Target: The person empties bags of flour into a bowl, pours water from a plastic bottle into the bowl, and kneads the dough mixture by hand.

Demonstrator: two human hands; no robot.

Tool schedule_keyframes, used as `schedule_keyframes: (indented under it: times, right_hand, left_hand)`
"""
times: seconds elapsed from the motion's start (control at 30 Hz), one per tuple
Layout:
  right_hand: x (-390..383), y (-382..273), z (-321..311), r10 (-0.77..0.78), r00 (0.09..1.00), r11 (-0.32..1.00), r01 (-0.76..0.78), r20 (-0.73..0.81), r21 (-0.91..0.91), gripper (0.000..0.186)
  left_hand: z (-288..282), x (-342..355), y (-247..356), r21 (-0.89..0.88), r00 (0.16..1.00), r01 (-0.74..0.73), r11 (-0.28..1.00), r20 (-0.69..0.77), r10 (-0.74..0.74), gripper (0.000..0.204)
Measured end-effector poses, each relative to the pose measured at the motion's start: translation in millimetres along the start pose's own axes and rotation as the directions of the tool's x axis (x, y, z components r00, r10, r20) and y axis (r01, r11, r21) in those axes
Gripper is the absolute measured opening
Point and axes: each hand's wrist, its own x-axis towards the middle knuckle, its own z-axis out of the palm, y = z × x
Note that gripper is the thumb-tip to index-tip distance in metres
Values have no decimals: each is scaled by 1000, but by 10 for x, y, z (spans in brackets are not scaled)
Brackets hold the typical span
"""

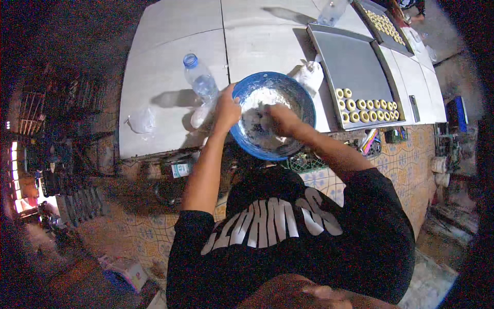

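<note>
A blue basin (248,147) sits at the near edge of the white table, with loose white powder like flour (265,96) inside. My left hand (228,109) is closed on the basin's left rim. Down inside the basin is my right hand (281,120), in the powder; its fingers are blurred and partly hidden. Just left of the basin stands an uncapped clear plastic bottle (200,80) with a blue neck. A small filled plastic bag (198,117) lies beside my left wrist. Right behind the basin rests a white bag (310,77).
To the right, a dark metal tray (345,51) carries rows of pale dough rings (368,109). Another tray (393,45) of rings lies beyond it, near a second bottle (332,13). A knotted plastic bag (141,121) is at left, a phone (414,108) at far right.
</note>
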Motion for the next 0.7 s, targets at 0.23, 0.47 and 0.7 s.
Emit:
schedule_keyframes:
  times: [0.23, 0.47, 0.7]
  right_hand:
    - [173, 262, -148, -11, 995, 999, 15, -96, 41, 29]
    - [711, 410, 402, -58, 903, 990, -3, -426, -139, 18]
    - [-107, 131, 428, -181, 939, 982, 189, -291, -1, 22]
  left_hand:
    - [-59, -43, 105, -46, 989, -146, 988, -11, 145, 49]
    - [78, 64, 19, 23, 990, -137, 990, -35, 138, 49]
    - [60, 83, -192, -17, 994, -60, 998, -94, 59, 47]
